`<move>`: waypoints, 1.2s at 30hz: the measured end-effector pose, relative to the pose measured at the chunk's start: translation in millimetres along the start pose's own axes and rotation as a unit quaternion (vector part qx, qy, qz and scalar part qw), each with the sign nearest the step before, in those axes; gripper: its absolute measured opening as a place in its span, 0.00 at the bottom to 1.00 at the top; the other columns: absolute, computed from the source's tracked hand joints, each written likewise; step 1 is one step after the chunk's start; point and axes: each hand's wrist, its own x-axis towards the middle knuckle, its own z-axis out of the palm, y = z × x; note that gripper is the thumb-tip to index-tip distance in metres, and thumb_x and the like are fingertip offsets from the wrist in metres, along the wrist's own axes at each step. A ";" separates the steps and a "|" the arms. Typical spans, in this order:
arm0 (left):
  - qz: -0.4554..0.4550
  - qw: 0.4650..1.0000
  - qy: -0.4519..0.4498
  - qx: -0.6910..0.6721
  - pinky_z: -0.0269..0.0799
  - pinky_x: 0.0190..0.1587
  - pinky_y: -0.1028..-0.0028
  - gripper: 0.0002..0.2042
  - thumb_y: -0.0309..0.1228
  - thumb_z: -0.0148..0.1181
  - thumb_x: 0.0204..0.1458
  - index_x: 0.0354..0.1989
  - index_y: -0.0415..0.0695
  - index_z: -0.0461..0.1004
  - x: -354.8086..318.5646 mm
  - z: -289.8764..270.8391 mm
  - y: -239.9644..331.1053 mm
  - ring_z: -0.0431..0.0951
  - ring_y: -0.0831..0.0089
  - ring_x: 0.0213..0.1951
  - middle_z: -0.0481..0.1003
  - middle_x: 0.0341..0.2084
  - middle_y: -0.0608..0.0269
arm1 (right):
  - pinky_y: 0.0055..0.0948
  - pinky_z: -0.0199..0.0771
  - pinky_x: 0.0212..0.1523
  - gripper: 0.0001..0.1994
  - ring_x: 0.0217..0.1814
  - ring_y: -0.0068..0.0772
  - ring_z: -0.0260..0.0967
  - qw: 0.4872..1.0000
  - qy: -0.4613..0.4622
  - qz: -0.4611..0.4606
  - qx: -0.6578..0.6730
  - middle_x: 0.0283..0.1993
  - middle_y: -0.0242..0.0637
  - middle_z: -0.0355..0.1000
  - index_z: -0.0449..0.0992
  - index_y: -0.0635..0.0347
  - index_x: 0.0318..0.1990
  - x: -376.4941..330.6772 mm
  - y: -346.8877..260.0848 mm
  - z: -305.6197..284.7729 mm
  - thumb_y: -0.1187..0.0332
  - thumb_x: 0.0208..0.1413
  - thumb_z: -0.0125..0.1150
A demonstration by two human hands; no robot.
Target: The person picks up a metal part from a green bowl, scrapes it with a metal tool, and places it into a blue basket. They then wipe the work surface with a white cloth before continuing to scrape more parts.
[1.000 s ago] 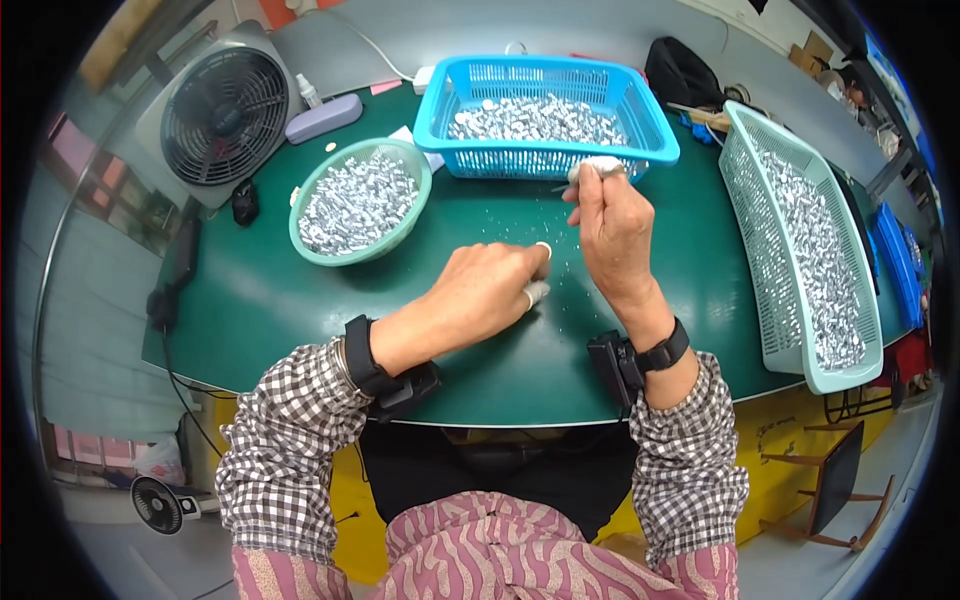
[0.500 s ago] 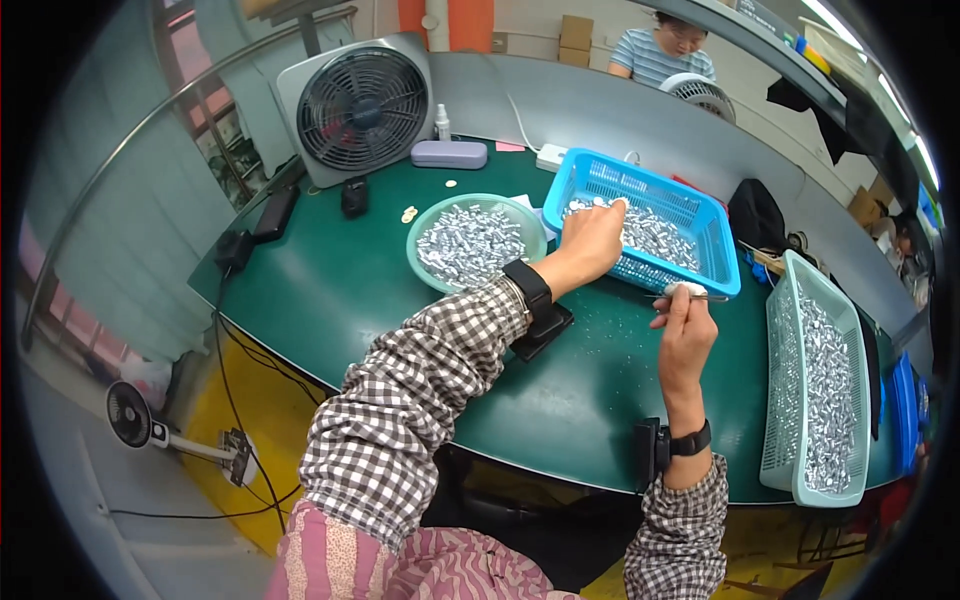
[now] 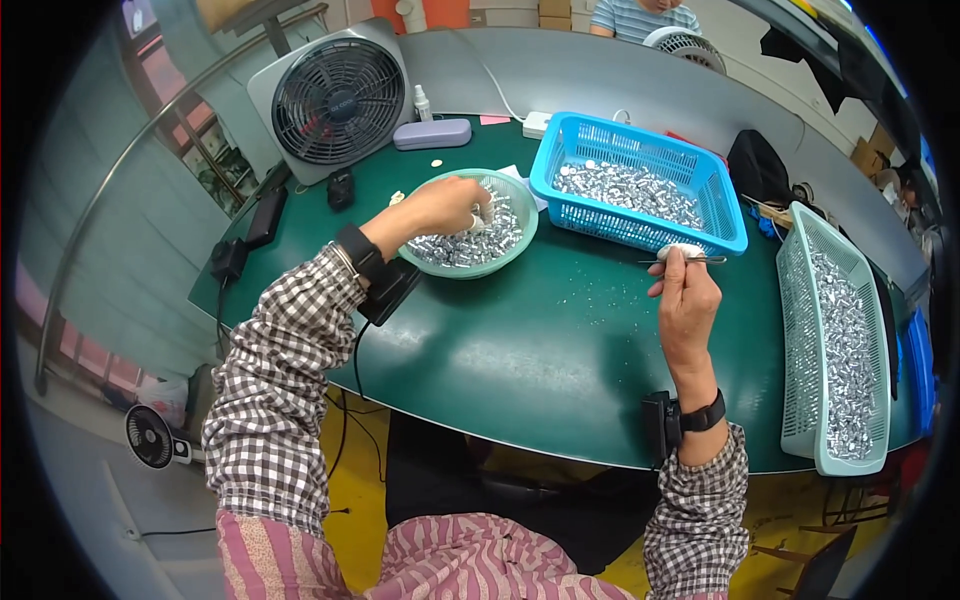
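My left hand (image 3: 452, 205) reaches into a round pale green bowl (image 3: 530, 235) heaped with small silver metal cylinders (image 3: 465, 248). White covers show on its fingertips, which point down among the cylinders, drawn together; what they pinch is hidden. At the near right corner of a blue plastic basket (image 3: 740, 235), my right hand (image 3: 690, 305) is closed on thin metal tweezers (image 3: 712, 260), held level. Something white (image 3: 682, 250) shows at those fingertips, too small to make out. More silver cylinders (image 3: 630, 192) lie in the blue basket. Both wrists wear black straps with a dark box.
A pale green basket (image 3: 800, 400) of silver parts stands at the right table edge. Behind the bowl are a box fan (image 3: 340, 105), a purple case (image 3: 432, 134) and a spray bottle (image 3: 422, 103). Tiny bits lie on the green table (image 3: 540, 340). Another person (image 3: 645, 20) sits beyond the partition.
My left hand has moved left from the blue basket into the round bowl. My right hand stays near the blue basket's corner with the tweezers. The view has shifted slightly.
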 end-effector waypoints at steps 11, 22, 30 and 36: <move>0.028 0.997 -0.042 0.064 0.70 0.41 0.65 0.12 0.21 0.57 0.40 0.37 0.44 0.77 12.4 22.9 -5.3 0.75 0.56 0.40 0.77 0.33 0.51 | 0.18 0.65 0.18 0.11 0.17 0.18 0.65 1.000 -0.019 0.010 -0.010 0.23 0.35 0.71 0.72 0.68 0.31 -2.2 3.5 2.5 0.70 0.62 0.46; 0.069 0.996 0.015 -0.057 0.70 0.39 0.63 0.09 0.21 0.55 0.43 0.34 0.37 0.73 8.3 10.8 -3.0 0.76 0.56 0.37 0.76 0.31 0.50 | 0.19 0.65 0.18 0.11 0.17 0.19 0.65 1.000 -0.013 0.001 -0.014 0.22 0.35 0.71 0.71 0.68 0.31 0.1 -0.1 1.9 0.71 0.61 0.46; 0.052 0.929 -0.029 -0.365 0.71 0.26 0.73 0.11 0.31 0.58 0.51 0.40 0.40 0.72 -7.5 5.7 79.4 0.75 0.72 0.25 0.74 0.30 0.59 | 0.20 0.64 0.18 0.10 0.17 0.20 0.66 0.999 0.016 -0.022 -0.032 0.22 0.35 0.71 0.71 0.67 0.30 1.6 11.1 4.2 0.71 0.61 0.48; -0.049 0.807 -0.109 -0.579 0.68 0.20 0.80 0.15 0.34 0.56 0.54 0.48 0.43 0.68 -11.9 44.6 103.8 0.71 0.79 0.20 0.71 0.25 0.66 | 0.20 0.65 0.18 0.10 0.17 0.20 0.66 1.000 0.004 -0.011 -0.019 0.22 0.35 0.71 0.70 0.67 0.30 1.4 8.4 4.8 0.70 0.61 0.48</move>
